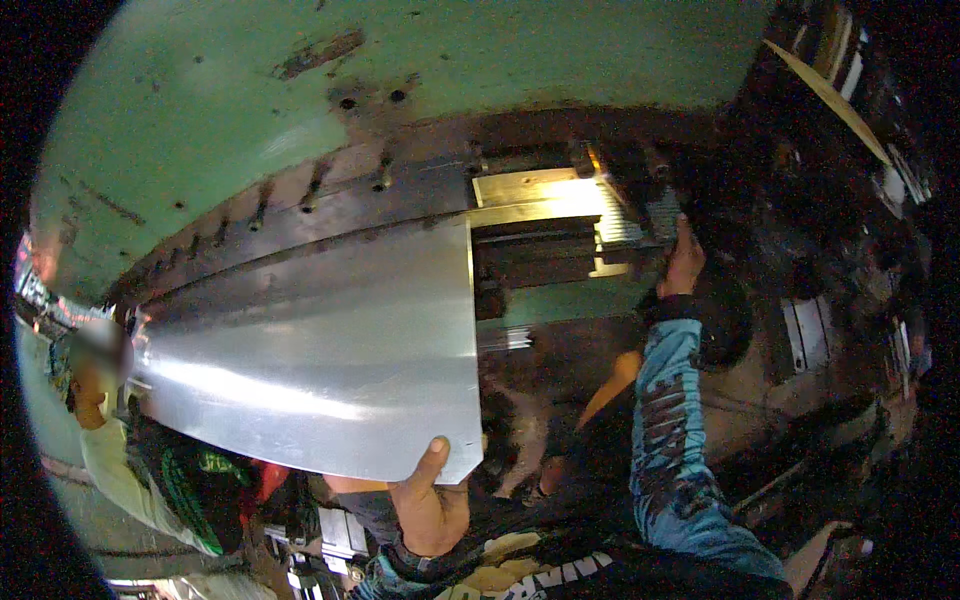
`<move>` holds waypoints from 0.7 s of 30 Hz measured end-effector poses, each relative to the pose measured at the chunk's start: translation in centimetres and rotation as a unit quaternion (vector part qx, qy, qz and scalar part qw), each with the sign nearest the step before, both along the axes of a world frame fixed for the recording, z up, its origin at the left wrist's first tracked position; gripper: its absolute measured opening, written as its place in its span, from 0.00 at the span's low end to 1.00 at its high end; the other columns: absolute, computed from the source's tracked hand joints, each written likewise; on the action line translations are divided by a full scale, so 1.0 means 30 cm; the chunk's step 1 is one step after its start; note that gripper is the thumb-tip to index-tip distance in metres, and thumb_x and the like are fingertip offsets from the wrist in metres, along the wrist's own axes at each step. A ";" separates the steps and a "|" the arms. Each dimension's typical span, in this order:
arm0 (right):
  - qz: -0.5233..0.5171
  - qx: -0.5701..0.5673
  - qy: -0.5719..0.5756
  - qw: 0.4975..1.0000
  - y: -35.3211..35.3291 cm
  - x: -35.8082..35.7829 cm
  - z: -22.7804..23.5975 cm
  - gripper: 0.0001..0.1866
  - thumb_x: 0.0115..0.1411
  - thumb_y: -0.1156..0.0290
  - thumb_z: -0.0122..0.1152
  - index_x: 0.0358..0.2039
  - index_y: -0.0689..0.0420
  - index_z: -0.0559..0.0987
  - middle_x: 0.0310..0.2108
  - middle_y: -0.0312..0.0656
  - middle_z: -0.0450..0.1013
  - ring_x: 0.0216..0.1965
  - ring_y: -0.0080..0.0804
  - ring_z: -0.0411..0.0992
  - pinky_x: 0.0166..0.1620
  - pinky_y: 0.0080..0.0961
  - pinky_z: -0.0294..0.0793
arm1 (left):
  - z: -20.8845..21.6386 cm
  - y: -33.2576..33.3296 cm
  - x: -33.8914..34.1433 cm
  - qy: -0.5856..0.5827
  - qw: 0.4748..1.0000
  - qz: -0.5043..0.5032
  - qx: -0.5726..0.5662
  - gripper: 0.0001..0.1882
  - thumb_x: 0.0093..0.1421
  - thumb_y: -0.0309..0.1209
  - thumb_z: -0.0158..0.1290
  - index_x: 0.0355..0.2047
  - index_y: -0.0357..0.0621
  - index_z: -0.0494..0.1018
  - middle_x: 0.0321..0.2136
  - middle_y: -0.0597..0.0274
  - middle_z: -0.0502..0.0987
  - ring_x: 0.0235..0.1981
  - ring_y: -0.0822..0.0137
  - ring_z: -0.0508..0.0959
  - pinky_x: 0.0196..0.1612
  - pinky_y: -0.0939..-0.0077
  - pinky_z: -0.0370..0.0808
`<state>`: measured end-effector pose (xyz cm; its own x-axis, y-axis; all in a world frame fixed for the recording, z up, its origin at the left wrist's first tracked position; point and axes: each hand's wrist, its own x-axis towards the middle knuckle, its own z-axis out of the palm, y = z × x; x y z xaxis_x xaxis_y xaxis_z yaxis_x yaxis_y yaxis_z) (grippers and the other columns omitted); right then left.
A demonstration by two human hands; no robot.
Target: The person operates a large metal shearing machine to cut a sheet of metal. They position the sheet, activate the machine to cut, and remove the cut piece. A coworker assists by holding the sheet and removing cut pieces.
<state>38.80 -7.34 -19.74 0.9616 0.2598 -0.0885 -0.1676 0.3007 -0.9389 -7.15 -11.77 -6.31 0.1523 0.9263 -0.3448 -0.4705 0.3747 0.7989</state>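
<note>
A large shiny metal sheet (pixel 310 330) reaches from the left into the middle, its far edge against the long dark bar of a green machine (pixel 560 60). My left hand (pixel 432 505) grips the sheet at its near right corner, thumb on top and fingers hidden underneath. My right arm stretches forward to the machine, beyond the sheet's right edge. There my right hand (pixel 683 265) is closed at a dark grey ribbed part (pixel 662 215); most of its fingers are hidden in shadow. Just left of it, a bright light falls on a yellowish metal bar (pixel 535 192).
Another person (pixel 105 440) in a light sleeve stands at the sheet's left end. Several bolts (pixel 310 205) line the machine's dark bar. An orange piece (pixel 612 388) shows below the opening. Long strips (pixel 835 100) lean at the far right.
</note>
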 end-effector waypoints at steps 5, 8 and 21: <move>-0.053 0.001 -0.009 0.999 0.014 -0.013 0.011 0.26 0.59 0.45 0.71 0.41 0.57 0.82 0.35 0.36 0.76 0.37 0.32 0.71 0.40 0.34 0.75 | 0.007 0.000 -0.002 -0.033 0.999 -0.009 -0.001 0.23 0.63 0.22 0.58 0.57 0.39 0.67 0.44 0.51 0.79 0.43 0.53 0.83 0.48 0.58 0.85; -0.078 0.015 0.028 0.996 0.025 -0.031 0.019 0.25 0.58 0.46 0.72 0.41 0.56 0.82 0.35 0.35 0.76 0.36 0.31 0.72 0.39 0.33 0.74 | 0.010 -0.002 -0.003 -0.036 0.999 -0.009 0.002 0.24 0.63 0.22 0.58 0.58 0.39 0.67 0.45 0.52 0.79 0.44 0.53 0.83 0.48 0.57 0.85; -0.051 0.024 0.000 0.998 -0.008 -0.019 -0.008 0.19 0.61 0.50 0.69 0.39 0.55 0.84 0.31 0.32 0.74 0.32 0.26 0.67 0.34 0.28 0.66 | 0.019 0.001 -0.003 -0.052 0.999 -0.015 -0.006 0.27 0.63 0.23 0.60 0.60 0.38 0.64 0.48 0.49 0.77 0.46 0.52 0.84 0.49 0.56 0.85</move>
<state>38.22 -7.59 -19.98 0.9834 0.1636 -0.0790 -0.1341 0.3607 -0.9230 -7.24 -11.73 -5.75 0.2156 0.9168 -0.3362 -0.5389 0.3989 0.7419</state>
